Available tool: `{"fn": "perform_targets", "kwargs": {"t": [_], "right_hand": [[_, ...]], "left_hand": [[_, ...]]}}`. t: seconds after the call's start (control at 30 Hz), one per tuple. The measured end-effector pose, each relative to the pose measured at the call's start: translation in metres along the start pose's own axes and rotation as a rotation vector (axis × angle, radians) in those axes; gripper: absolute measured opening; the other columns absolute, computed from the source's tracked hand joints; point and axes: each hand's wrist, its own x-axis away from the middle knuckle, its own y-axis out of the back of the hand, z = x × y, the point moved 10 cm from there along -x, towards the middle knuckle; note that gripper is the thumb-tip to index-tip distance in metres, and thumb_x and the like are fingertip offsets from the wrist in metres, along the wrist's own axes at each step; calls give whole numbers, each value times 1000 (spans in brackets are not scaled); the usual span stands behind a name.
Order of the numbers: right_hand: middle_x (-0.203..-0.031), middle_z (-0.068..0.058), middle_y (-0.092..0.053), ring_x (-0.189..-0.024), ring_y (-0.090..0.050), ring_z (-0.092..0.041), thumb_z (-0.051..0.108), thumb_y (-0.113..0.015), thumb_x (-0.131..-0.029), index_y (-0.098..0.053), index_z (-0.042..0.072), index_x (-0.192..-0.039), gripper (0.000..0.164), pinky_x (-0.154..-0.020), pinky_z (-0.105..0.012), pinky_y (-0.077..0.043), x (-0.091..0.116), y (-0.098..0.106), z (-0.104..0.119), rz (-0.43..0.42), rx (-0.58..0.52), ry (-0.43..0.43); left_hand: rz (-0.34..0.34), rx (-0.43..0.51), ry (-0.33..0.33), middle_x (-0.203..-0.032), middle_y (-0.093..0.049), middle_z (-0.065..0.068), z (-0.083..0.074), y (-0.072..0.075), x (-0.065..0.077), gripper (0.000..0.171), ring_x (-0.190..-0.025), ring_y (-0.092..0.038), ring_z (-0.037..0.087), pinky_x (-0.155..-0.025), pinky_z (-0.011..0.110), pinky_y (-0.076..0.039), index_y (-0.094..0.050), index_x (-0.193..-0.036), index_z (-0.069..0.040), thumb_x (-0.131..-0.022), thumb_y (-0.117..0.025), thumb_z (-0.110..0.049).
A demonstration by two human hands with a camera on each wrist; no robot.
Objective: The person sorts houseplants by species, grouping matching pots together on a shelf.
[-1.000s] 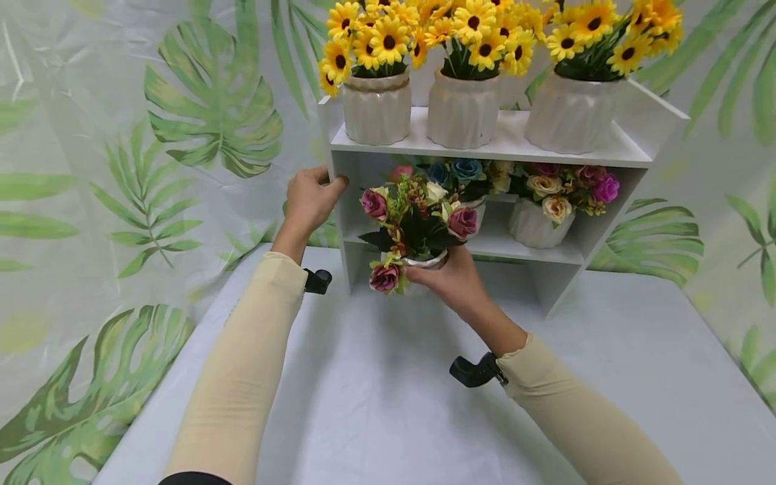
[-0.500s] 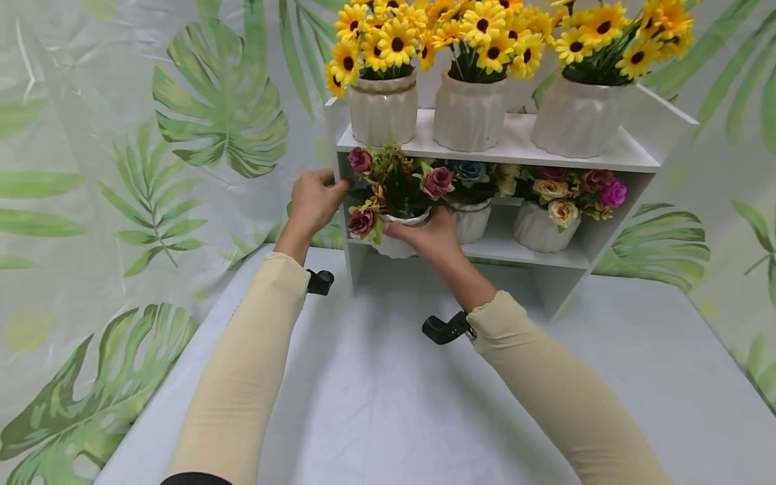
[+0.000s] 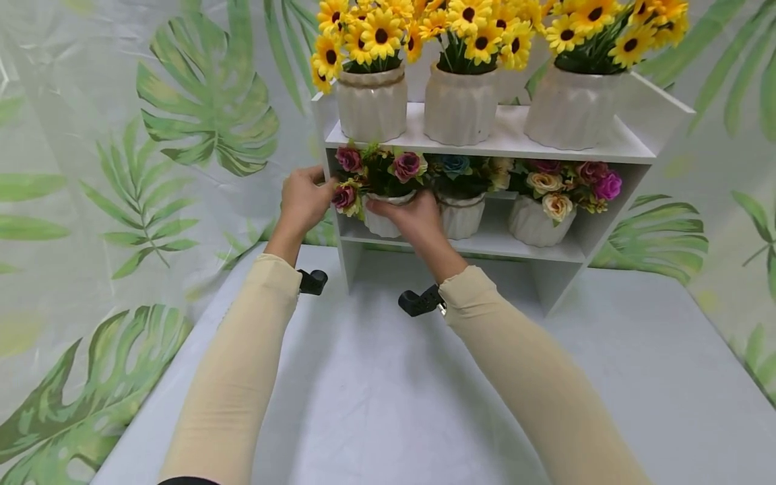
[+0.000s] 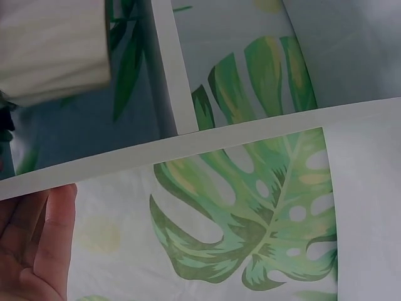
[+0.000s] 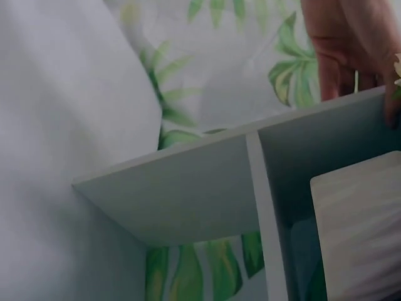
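Observation:
A white ribbed flower pot [image 3: 378, 219] with dusky pink roses [image 3: 405, 167] and green leaves is at the left end of the white shelf unit's middle board [image 3: 497, 244]. My right hand [image 3: 418, 219] grips this pot from its right side, the thumb along the front below the rim. On the left, my left hand [image 3: 303, 202] holds the shelf's side panel [image 3: 347, 266] by its front edge. The right wrist view shows the left hand's thumb inside the panel and its fingers outside. The pot [image 4: 56, 53] also appears inside the compartment in the left wrist view.
Beside the held pot stand a pot of blue roses [image 3: 463, 215] and a pot of peach and magenta roses [image 3: 539, 225]. Three pots of yellow sunflowers [image 3: 461, 108] line the top board. Leaf-print fabric [image 3: 212, 101] hangs behind the white table [image 3: 376, 377].
My right hand has carried the pink rose pot up, left and back, from in front of the unit into the middle shelf's left end. The left hand stays on the side panel.

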Motion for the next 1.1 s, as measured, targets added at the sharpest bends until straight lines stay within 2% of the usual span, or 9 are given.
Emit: {"fn": "perform_targets", "kwargs": {"t": [0.03, 0.1, 0.27, 0.37, 0.6, 0.87, 0.97, 1.1], "right_hand": [[-148, -1, -50, -139, -44, -18, 30, -87, -73, -42, 20, -147, 88, -116, -37, -37, -1, -2, -2, -1, 16, -11], [-148, -3, -50, -139, -45, -21, 33, -86, -73, -42, 18, -147, 88, -115, -39, -39, -2, -6, -6, -2, 52, -40], [-150, -6, -48, -140, -44, -23, 38, -85, -73, -38, 16, -150, 93, -114, -40, -40, -8, -12, -12, -24, 106, -69], [-153, -6, -45, -142, -42, -23, 37, -85, -74, -34, 15, -152, 96, -115, -39, -39, -13, -12, -11, -55, 110, -62], [-158, -10, -38, -147, -36, -26, 39, -82, -78, -26, 12, -156, 99, -119, -39, -35, -19, -10, -11, -101, 134, -71], [-159, -11, -35, -149, -33, -26, 38, -84, -75, -23, 11, -157, 105, -122, -38, -30, -22, -9, -17, -155, 156, -57], [-159, -11, -35, -149, -33, -26, 38, -83, -76, -23, 10, -157, 105, -122, -39, -30, -22, -8, -18, -155, 146, -42], [-160, -12, -35, -149, -34, -26, 38, -81, -78, -22, 10, -157, 103, -121, -39, -31, -22, -12, -22, -132, 138, -49]], "left_hand": [[2, -1, 5, -142, -60, 9, 1, 0, 0, 40, -125, -60, 24, -87, 39, -50, -61, -138, -19, -100, -54, -29], [-10, -11, 4, -140, -62, 9, 1, 2, 0, 38, -133, -55, 28, -94, 41, -50, -64, -135, -17, -100, -55, -30], [-45, -13, -3, -132, -67, 9, 2, 6, 1, 35, -118, -63, 28, -78, 35, -48, -70, -126, -16, -98, -56, -32], [-30, 6, 6, -134, -66, 9, 3, 5, 2, 37, -111, -65, 25, -71, 31, -46, -69, -128, -17, -97, -56, -34], [-6, 29, 21, -138, -63, 11, 2, 3, 3, 42, -109, -67, 25, -75, 32, -48, -63, -135, -19, -98, -55, -35], [-1, 17, 25, -141, -60, 11, -1, 1, 4, 41, -111, -64, 24, -74, 32, -45, -61, -138, -18, -99, -52, -30], [3, 21, 21, -140, -61, 11, -1, 0, 3, 41, -108, -64, 25, -73, 33, -45, -62, -137, -18, -99, -52, -30], [17, 24, 22, -141, -61, 10, -1, -2, 4, 42, -116, -63, 25, -78, 34, -48, -61, -138, -18, -99, -53, -32]]}}
